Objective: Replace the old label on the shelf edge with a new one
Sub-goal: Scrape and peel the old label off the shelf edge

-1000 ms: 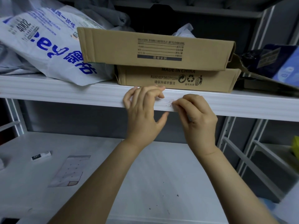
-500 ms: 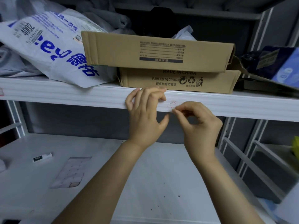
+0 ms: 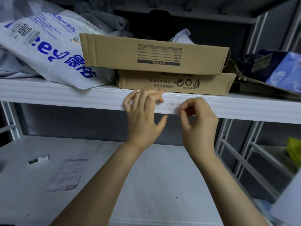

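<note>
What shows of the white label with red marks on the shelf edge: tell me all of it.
The white paper label with red scribbled marks sits on the front of the white ribbed shelf edge. It nearly matches the shelf, so its outline is hard to trace; the writing is unreadable. The left hand rests bent fingers over its left end; the right hand pinches at its right end. Whether that end has lifted cannot be told.

You face a white shelf edge (image 3: 65, 98) flecked with red marks (image 3: 170, 106), brown boxes (image 3: 154, 54) printed black, and a white bag (image 3: 48, 51) lettered blue.
</note>
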